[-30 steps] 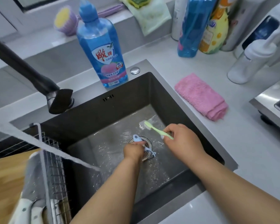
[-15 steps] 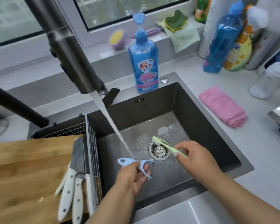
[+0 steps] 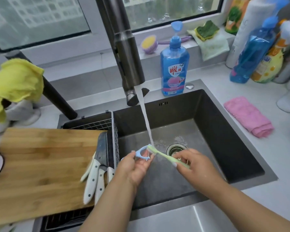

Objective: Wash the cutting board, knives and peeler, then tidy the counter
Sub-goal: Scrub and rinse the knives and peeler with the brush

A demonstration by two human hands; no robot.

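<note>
A person is standing over a dark sink point(image 3: 224, 139), seen from a camera on their head looking down at both bare arms. The left hand point(image 3: 136, 166) is closing around a light blue peeler point(image 3: 141, 152), holding it up under a stream of water point(image 3: 146, 124) that is pouring from a dark faucet point(image 3: 124, 52). The right hand point(image 3: 194, 163) is gripping the handle of a pale green toothbrush point(image 3: 164, 155), and its bristled head is pressing against the peeler right where the water is landing. The drain point(image 3: 175, 149) is sitting just beyond the hands. To the left, a wooden cutting board point(image 3: 40, 168) is lying across a wire rack point(image 3: 97, 125) at the sink's left side, and several white-handled knives point(image 3: 95, 176) are resting on the board's right edge, close to the left forearm. On the grey tabletop point(image 3: 266, 164) to the right, a folded pink cloth point(image 3: 248, 116) is lying well apart from the hands. A blue dish soap bottle point(image 3: 174, 66) is standing behind the sink, and a yellow cloth point(image 3: 15, 82) is hanging at the far left.
</note>
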